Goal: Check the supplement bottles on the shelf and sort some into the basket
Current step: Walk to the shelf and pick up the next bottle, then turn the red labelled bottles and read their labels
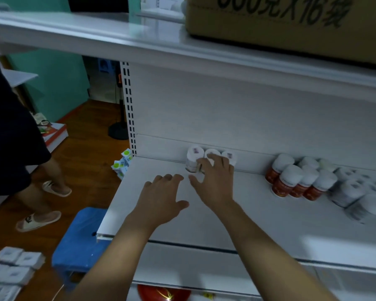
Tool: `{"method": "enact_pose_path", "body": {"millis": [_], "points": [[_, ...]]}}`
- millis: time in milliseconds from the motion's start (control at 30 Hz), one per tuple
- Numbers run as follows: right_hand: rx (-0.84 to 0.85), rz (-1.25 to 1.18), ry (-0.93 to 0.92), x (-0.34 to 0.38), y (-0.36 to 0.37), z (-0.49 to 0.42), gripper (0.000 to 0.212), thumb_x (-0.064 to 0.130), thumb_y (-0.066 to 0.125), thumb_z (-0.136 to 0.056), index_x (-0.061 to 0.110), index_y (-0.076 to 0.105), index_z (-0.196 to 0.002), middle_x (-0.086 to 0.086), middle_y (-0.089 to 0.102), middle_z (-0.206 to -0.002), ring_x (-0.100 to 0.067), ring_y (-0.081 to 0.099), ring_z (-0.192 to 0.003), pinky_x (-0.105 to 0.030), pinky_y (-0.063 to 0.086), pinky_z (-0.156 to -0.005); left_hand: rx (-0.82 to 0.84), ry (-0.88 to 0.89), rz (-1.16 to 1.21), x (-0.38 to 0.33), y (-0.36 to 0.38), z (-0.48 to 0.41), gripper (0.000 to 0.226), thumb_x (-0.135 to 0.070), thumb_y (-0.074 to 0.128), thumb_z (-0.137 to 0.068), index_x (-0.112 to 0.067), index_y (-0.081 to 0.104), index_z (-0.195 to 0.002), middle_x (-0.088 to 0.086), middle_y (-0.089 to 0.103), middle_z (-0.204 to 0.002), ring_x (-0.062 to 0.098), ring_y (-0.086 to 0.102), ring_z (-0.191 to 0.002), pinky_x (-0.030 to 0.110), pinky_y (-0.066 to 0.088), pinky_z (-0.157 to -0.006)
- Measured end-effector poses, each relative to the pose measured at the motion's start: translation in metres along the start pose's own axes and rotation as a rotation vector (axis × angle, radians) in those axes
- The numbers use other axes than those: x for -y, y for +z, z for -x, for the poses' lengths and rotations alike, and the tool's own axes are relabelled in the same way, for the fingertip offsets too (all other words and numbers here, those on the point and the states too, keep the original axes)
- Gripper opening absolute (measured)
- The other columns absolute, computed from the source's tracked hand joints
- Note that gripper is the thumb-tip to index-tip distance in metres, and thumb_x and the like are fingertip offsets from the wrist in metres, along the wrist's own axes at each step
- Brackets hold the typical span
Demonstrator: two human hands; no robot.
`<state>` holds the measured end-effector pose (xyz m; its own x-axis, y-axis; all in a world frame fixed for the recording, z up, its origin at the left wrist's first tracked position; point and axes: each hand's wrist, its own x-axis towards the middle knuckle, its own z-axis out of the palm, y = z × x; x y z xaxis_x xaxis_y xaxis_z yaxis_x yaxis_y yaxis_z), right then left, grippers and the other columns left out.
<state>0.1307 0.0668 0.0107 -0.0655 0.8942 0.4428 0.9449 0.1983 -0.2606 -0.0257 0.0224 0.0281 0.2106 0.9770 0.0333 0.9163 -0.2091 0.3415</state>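
Now reaching: right hand is hovering over the middle of three white-capped bottles, fingers spread, gripping nothing.
Bottles: standing upright against the shelf back.
Left hand: hanging farther off, fingers relaxed, empty.

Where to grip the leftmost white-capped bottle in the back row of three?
Round the labelled body below the cap of the leftmost white-capped plastic bottle, coming from front-left. It stands upright; its front and left are free, while the next bottle crowds its right and the white back panel sits behind.
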Motion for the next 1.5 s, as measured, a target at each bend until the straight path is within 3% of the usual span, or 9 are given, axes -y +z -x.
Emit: {"method": "enact_pose_path", "body": {"millis": [233, 333, 400, 567, 700, 933, 1100, 1300, 1500], "points": [[0.056, -0.184, 0.253, -0.036, -0.055, 0.087, 0.046, 0.041, 0.071, -0.082, 0.028, 0.059, -0.125, 0.002, 0.048, -0.138, -0.016, 0.033, -0.134, -0.022, 0.018, -0.104, -0.001, 0.113, 0.029, -0.040, 0.003, 0.004, 0.065, -0.054, 0.056, -0.090, -0.031, 0.031, -0.145, -0.007, 0.045, -0.142, 0.017, 0.040, -0.130, 0.035, 0.034, -0.103], [0.026, -0.221, 0.367, -0.062, -0.085, 0.113, 0.048, 0.043, 0.069, -0.081, 0.029, 0.058, -0.126, 0.004, 0.049, -0.138, -0.015, 0.036, -0.133, -0.028, 0.027, -0.110, -0.003, 0.198, 0.056, -0.072, 0.003, 0.002, 0.064, -0.054, 0.055, -0.091, -0.030, 0.031, -0.146, -0.007, 0.041, -0.147, 0.017, 0.036, -0.134, 0.035, 0.031, -0.105], [-0.026, -0.208, 0.405, -0.081, -0.104, 0.124, 0.049, 0.041, 0.071, -0.078, 0.024, 0.061, -0.123, 0.000, 0.055, -0.132, -0.020, 0.044, -0.128, -0.034, 0.036, -0.106, -0.010, 0.263, 0.093, -0.094, 0.004, 0.001, 0.063, -0.053, 0.055, -0.091, -0.030, 0.032, -0.146, -0.007, 0.041, -0.147, 0.017, 0.036, -0.135, 0.035, 0.031, -0.105], [-0.101, -0.145, 0.483, -0.113, -0.144, 0.141, 0.047, 0.029, 0.078, -0.078, 0.020, 0.063, -0.121, 0.000, 0.060, -0.126, -0.020, 0.050, -0.119, -0.022, 0.036, -0.094, 0.024, 0.391, 0.134, -0.147, 0.015, -0.001, 0.062, -0.052, 0.054, -0.092, -0.032, 0.031, -0.146, -0.008, 0.041, -0.145, 0.015, 0.035, -0.134, 0.034, 0.031, -0.106], [-0.079, -0.122, 0.501, -0.133, -0.154, 0.151, 0.046, 0.033, 0.075, -0.080, 0.024, 0.061, -0.123, 0.003, 0.059, -0.126, -0.017, 0.049, -0.119, -0.022, 0.036, -0.093, 0.053, 0.437, 0.127, -0.176, 0.027, 0.000, 0.061, -0.053, 0.054, -0.091, -0.032, 0.031, -0.145, -0.010, 0.042, -0.143, 0.016, 0.035, -0.132, 0.035, 0.032, -0.106], [-0.043, -0.167, 0.511, -0.179, -0.161, 0.134, 0.045, 0.034, 0.072, -0.083, 0.024, 0.059, -0.125, 0.004, 0.056, -0.128, -0.017, 0.050, -0.120, -0.026, 0.039, -0.097, 0.069, 0.384, 0.160, -0.210, 0.043, -0.001, 0.062, -0.053, 0.055, -0.090, -0.035, 0.031, -0.144, -0.012, 0.044, -0.141, 0.013, 0.036, -0.132, 0.032, 0.031, -0.104], [0.071, -0.121, 0.478, -0.230, -0.161, 0.106, 0.045, 0.034, 0.071, -0.083, 0.022, 0.059, -0.124, -0.005, 0.057, -0.127, -0.025, 0.054, -0.115, -0.030, 0.044, -0.088, 0.054, 0.332, 0.153, -0.235, 0.052, -0.009, 0.061, -0.053, 0.055, -0.091, -0.037, 0.030, -0.144, -0.012, 0.044, -0.140, 0.013, 0.036, -0.131, 0.031, 0.030, -0.104], [0.205, -0.140, 0.446, -0.286, -0.156, 0.066, 0.036, 0.030, 0.065, -0.087, 0.014, 0.060, -0.119, -0.010, 0.061, -0.123, -0.030, 0.056, -0.115, -0.035, 0.047, -0.089, 0.021, 0.236, 0.120, -0.266, 0.063, -0.023, 0.057, -0.053, 0.056, -0.089, -0.033, 0.037, -0.139, -0.008, 0.048, -0.135, 0.015, 0.041, -0.126, 0.032, 0.034, -0.101], [0.218, -0.109, 0.389, -0.323, -0.148, 0.029, 0.035, 0.036, 0.056, -0.089, 0.010, 0.057, -0.113, -0.012, 0.064, -0.111, -0.032, 0.061, -0.104, -0.035, 0.048, -0.082, -0.004, 0.161, 0.115, -0.298, 0.078, -0.032, 0.058, -0.050, 0.059, -0.089, -0.032, 0.037, -0.139, -0.009, 0.049, -0.137, 0.016, 0.042, -0.126, 0.033, 0.033, -0.101]]}}
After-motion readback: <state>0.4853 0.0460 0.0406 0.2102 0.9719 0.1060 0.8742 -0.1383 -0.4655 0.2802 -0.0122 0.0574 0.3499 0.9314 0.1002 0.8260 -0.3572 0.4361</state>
